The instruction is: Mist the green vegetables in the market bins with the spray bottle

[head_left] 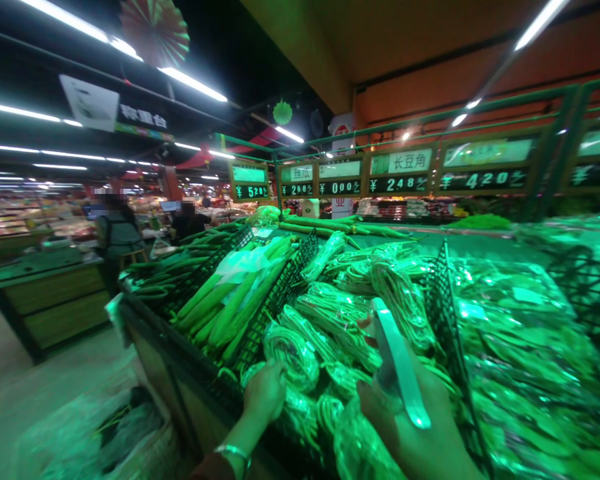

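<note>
My left hand (266, 395), with a bracelet at the wrist, is closed at the near edge of a plastic-wrapped bundle of long beans (291, 357). Its fingertips are partly hidden against the wrap. My right hand (420, 413) is wrapped round a pale handheld tool with a long curved handle (403, 367); its exact kind is unclear. Below the tool, beside the right hand, lies another shiny wrapped bundle (363, 443). More wrapped long bean bundles (400, 287) fill the bin around both hands.
Black mesh dividers (453, 320) flank the beans. Long green gourds (230, 293) lie to the left and bagged vegetables (525, 353) to the right. Price signs (400, 173) hang behind. A person (117, 230) stands near a wooden counter (55, 300) at far left.
</note>
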`<state>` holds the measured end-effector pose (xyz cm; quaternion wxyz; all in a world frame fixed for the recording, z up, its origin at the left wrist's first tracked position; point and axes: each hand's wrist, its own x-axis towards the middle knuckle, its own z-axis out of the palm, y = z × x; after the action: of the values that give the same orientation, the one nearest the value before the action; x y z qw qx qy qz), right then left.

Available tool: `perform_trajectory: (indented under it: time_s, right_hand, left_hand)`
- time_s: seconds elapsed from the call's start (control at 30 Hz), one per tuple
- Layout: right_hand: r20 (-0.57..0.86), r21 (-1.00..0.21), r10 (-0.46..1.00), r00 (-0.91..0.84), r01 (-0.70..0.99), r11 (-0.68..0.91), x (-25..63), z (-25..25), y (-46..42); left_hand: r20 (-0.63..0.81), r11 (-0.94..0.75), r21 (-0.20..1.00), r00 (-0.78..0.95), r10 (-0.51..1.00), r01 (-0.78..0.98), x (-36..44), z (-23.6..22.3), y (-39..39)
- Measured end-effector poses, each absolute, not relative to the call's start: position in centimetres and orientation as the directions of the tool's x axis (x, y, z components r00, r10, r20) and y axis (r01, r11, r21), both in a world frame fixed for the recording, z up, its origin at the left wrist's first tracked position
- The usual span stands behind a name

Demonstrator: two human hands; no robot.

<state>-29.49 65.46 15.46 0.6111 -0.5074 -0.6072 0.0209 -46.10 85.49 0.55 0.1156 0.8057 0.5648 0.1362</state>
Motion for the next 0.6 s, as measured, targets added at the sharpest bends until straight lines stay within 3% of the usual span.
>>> perform_trajectory:
  time_s: [0.47, 0.6]
  right_hand:
    - [0.652, -0.710, 0.668, 0.358, 0.597, 0.373, -28.2, 14.1, 66.7]
    - [0.682, -0.700, 0.635, 0.364, 0.576, 0.421, -28.4, 14.6, 66.7]
  left_hand:
    - [0.116, -0.363, 0.373, 0.345, 0.931, 0.854, -46.3, 0.1, 85.8]
    - [0.102, -0.348, 0.381, 0.335, 0.937, 0.856, -46.3, 0.2, 85.7]
